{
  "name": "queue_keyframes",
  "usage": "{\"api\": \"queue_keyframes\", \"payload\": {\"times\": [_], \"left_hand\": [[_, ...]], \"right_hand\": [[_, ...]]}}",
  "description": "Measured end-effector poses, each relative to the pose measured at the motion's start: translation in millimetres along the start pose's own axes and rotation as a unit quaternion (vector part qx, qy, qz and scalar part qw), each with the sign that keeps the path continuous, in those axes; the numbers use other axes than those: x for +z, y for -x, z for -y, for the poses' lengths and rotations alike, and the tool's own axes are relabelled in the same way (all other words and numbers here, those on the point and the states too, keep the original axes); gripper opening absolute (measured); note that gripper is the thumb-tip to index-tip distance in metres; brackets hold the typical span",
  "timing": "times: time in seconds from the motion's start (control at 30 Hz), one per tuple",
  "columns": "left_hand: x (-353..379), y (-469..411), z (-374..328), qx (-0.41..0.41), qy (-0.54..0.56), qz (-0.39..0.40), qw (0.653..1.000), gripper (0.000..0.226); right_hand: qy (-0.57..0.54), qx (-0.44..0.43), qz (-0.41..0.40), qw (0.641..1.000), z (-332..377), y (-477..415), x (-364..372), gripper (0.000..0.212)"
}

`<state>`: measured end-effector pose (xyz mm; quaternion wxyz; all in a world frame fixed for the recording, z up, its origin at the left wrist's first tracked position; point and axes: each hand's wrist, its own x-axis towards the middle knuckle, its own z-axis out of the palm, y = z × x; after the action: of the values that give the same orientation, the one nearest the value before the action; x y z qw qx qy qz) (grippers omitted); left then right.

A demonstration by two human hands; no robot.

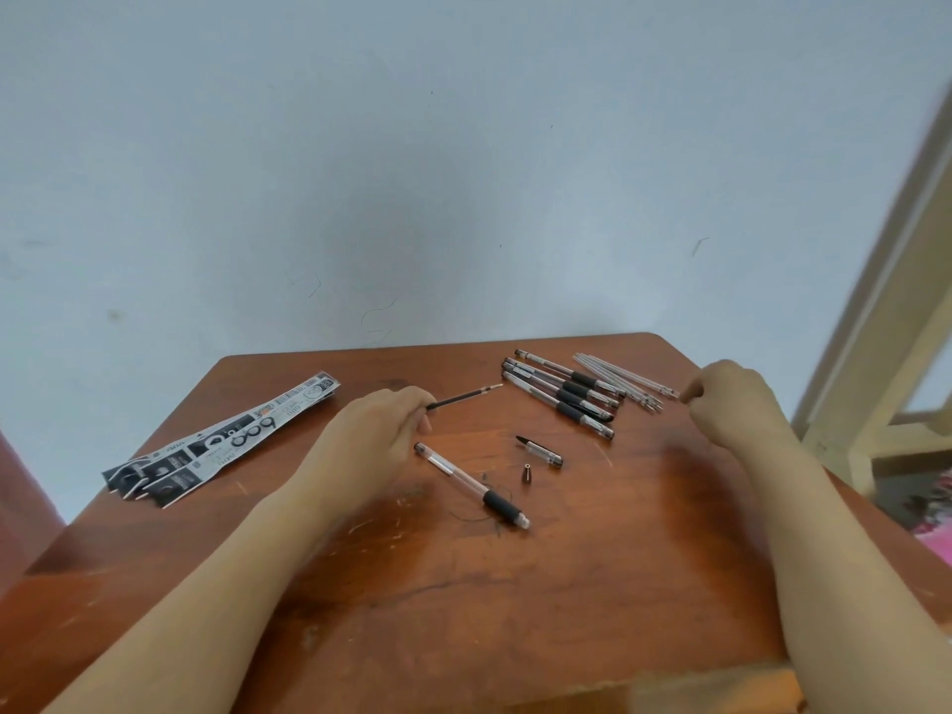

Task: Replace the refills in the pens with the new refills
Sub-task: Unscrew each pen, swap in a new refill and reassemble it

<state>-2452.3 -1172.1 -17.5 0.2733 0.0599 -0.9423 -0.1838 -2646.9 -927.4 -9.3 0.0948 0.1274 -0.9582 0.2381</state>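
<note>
Lying dismantled near the middle of the wooden table (515,610): one clear pen barrel (471,484) with a black grip, showing no refill inside as far as can be seen. Its cap (541,450) and small metal tip cone (526,473) are sitting just beside it, near each other but not touching.

- The left hand (384,422) is pinching the rear end of a dark, ink-filled refill (463,396), whose tip is pointing toward the far right.
- The right hand (726,399) is hovering with fingers curled, just beside a fan of pale clear refills (626,381). The hand is blurred, so whether it is gripping anything cannot be told.
- A row of assembled pens (561,391) is lying side by side between the dark refill and the pale ones.

Progress, as a judgement: this pen is sitting mid-change, awaiting refill, cone and cap. Whether the grouped pens are done cannot be told.

Flat printed refill packets (221,440) are lying at the left. Large characters resembling "600" are showing on them, and the finer print is too small to read.
</note>
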Motion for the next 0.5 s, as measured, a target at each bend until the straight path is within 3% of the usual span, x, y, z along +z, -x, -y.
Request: {"api": "queue_keyframes", "payload": {"times": [0.17,0.5], "left_hand": [[0.2,0.6,-1.3,0.001,-0.004,0.000,1.000,0.021],[-1.7,1.5,-6.7,0.025,-0.007,0.008,1.000,0.022]], "right_hand": [[0.063,0.013,0.023,0.998,-6.1,-1.0,1.2,0.031],[0.075,0.018,0.028,0.997,-5.1,-2.0,6.9,0.024]]}}
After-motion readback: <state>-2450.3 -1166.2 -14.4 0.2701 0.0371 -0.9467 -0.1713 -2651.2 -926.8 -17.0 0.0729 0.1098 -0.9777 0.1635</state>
